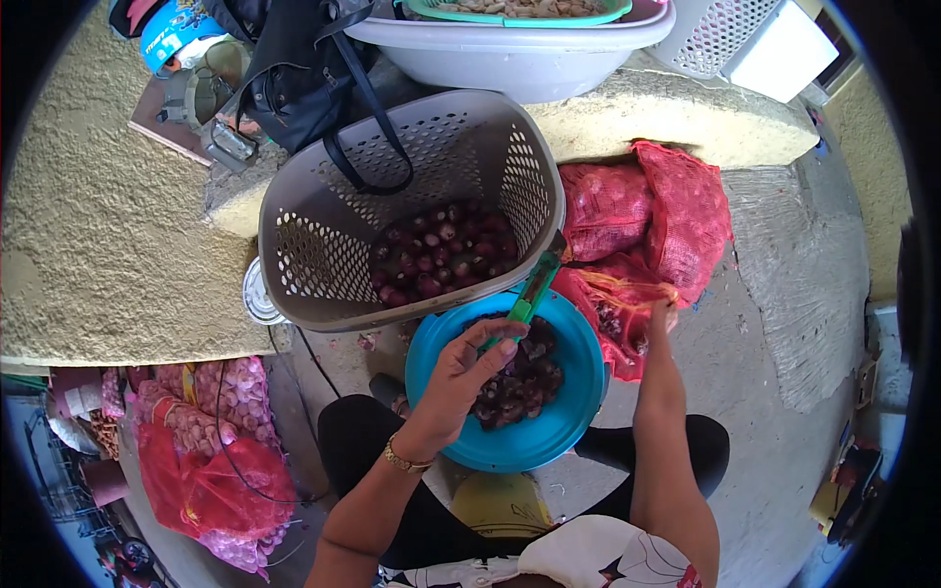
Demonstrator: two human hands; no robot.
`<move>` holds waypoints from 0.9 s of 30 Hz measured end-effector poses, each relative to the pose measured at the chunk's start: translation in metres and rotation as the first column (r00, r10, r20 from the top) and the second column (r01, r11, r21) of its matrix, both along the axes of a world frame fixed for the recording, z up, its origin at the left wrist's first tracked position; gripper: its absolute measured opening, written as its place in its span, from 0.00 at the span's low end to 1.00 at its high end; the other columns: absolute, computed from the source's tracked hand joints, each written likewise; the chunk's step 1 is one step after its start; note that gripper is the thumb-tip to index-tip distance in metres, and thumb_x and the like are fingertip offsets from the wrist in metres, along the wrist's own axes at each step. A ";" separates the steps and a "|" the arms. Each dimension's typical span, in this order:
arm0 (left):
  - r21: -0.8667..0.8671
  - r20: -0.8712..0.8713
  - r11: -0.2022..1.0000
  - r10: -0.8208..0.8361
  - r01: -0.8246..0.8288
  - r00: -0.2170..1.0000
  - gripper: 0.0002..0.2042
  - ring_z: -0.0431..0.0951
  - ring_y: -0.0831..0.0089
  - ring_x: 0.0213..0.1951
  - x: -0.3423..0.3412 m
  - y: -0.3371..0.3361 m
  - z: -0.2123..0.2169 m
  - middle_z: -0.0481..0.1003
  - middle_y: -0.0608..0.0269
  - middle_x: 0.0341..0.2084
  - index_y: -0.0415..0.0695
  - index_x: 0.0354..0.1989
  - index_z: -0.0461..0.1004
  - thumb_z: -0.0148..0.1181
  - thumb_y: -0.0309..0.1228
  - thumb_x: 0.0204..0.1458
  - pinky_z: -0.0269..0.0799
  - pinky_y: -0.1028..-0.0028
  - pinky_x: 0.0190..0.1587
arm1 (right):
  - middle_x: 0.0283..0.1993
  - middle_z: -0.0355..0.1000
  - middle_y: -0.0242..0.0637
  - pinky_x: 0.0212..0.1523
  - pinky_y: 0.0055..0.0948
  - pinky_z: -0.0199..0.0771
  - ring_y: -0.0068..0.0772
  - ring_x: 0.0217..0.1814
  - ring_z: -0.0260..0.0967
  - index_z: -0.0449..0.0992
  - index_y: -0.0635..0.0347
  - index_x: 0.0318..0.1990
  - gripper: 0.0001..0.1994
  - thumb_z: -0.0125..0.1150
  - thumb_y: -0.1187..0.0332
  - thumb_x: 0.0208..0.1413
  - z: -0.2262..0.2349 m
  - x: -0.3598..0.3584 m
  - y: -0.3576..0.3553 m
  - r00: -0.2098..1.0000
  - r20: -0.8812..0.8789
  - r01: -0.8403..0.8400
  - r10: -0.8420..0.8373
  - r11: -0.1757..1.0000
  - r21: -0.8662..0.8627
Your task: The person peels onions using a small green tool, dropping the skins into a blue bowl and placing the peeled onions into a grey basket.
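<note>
My left hand (pixel 451 382), with a gold watch on its wrist, holds a green-handled utility knife (pixel 534 292) between thumb and fingers above a blue basin (pixel 429 397). Dark red onions (pixel 529 387) with loose skins lie in the basin. To the right, my right hand (pixel 667 312) is closed on the gathered mouth of a red mesh bag (pixel 624 355), pulling its yellowish edge taut. Some onions show inside that bag. Just beyond the basin, a grey-brown perforated laundry basket (pixel 319 245) contains many shiny purple-red onions (pixel 446 253).
Two full red mesh sacks (pixel 606 201) stand behind the opened bag, against a concrete ledge (pixel 745 127). A pale tub (pixel 510 64) and a black bag (pixel 294 88) rest on the ledge. More filled mesh sacks (pixel 230 402) and a dark cable (pixel 230 456) are at left.
</note>
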State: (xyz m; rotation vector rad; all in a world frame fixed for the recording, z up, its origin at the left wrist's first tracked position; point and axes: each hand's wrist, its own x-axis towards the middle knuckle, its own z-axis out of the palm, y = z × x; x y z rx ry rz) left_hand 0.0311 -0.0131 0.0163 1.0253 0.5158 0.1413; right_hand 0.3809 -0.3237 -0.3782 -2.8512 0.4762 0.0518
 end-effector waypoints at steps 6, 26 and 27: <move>-0.084 0.095 0.995 -0.045 0.053 0.994 0.15 0.67 0.77 0.54 0.008 -0.003 0.003 0.74 0.65 0.47 0.40 0.52 0.73 0.57 0.34 0.60 0.55 0.74 0.59 | 0.32 0.73 0.37 0.22 0.32 0.77 0.38 0.35 0.73 0.72 0.56 0.46 0.17 0.51 0.54 0.59 0.013 0.064 -0.110 0.907 0.143 0.072 -0.396 0.479 0.875; -0.048 -0.015 0.999 -0.015 0.014 1.000 0.12 0.66 0.79 0.55 -0.004 0.001 0.008 0.72 0.68 0.49 0.44 0.50 0.74 0.57 0.33 0.60 0.55 0.74 0.60 | 0.61 0.66 0.49 0.53 0.47 0.71 0.51 0.55 0.70 0.65 0.55 0.63 0.34 0.59 0.44 0.53 0.009 -0.101 -0.017 0.653 -0.665 -0.345 0.362 0.924 0.164; -0.043 -0.023 0.999 -0.017 0.016 1.000 0.12 0.66 0.79 0.55 -0.005 0.001 0.008 0.72 0.68 0.49 0.44 0.50 0.74 0.57 0.33 0.60 0.55 0.74 0.61 | 0.62 0.65 0.50 0.54 0.47 0.71 0.51 0.55 0.70 0.65 0.55 0.63 0.34 0.59 0.44 0.53 0.008 -0.101 -0.003 0.721 -0.576 -0.370 0.384 0.917 0.148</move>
